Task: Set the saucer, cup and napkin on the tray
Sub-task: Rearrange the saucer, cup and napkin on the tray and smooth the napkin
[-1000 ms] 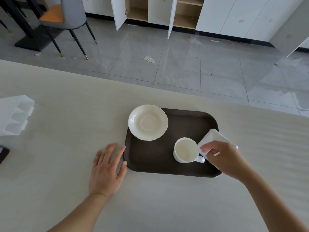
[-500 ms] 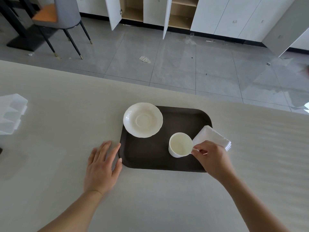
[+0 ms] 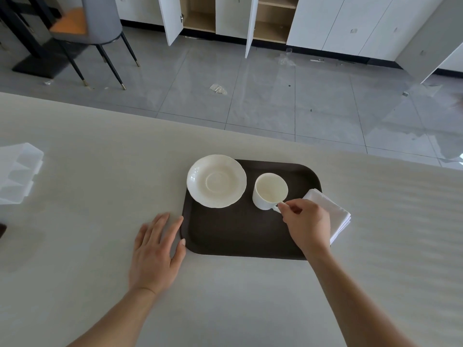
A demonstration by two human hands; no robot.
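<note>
A dark brown tray (image 3: 233, 234) lies on the pale table. A white saucer (image 3: 216, 181) sits on the tray's far left corner, overhanging the rim. A white cup (image 3: 270, 191) stands upright beside it, toward the tray's middle. My right hand (image 3: 304, 225) pinches the cup's handle. A folded white napkin (image 3: 330, 214) rests across the tray's right edge, partly hidden behind that hand. My left hand (image 3: 156, 251) lies flat on the table, fingers spread, thumb touching the tray's left rim.
A clear plastic container (image 3: 17, 174) stands at the table's left edge. Beyond the table's far edge is a grey tiled floor with a chair (image 3: 97, 26) and white cabinets (image 3: 235, 16) with open doors.
My right hand let go of the napkin, which now lies on the tray's right edge, and took the cup's handle. The cup has moved farther from me, closer to the saucer.
</note>
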